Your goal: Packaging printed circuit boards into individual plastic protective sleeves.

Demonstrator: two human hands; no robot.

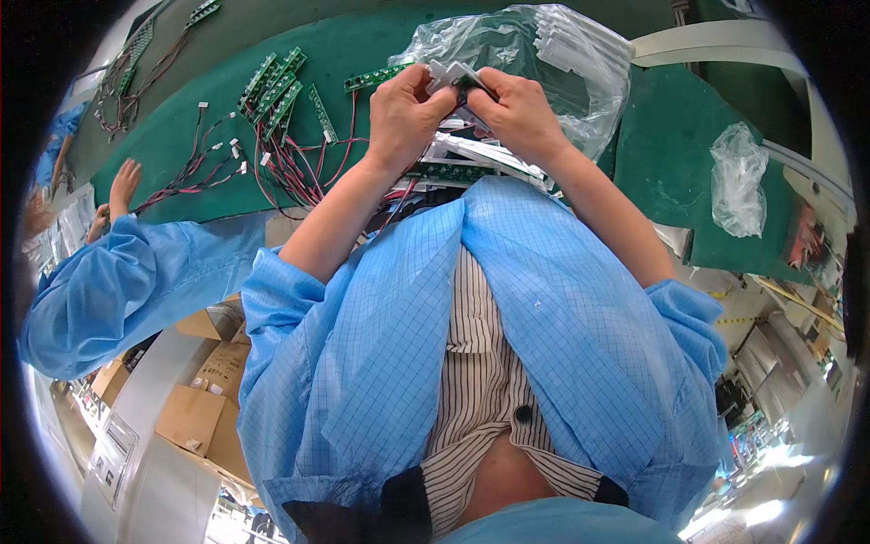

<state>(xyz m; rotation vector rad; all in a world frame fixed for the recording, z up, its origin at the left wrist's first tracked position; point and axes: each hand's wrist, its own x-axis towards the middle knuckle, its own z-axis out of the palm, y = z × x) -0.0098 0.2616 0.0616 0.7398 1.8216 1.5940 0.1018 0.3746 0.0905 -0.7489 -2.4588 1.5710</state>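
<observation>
from here: pale grey part [446, 74], notched edge, dark bit [463, 94] below | left hand [399, 113] and right hand [521, 111] both pinched on it | up over green bench [362, 41], by clear bag [594, 95]

My remote feed shows a bright, evenly lit fisheye view ringed in black. The bare left hand [403, 116] and bare right hand [523, 111] look fairly sharp; a crinkled clear plastic bag [589, 95] gleams with highlights. White glare washes out the lower right; shapes bend and blur near the rim.
</observation>
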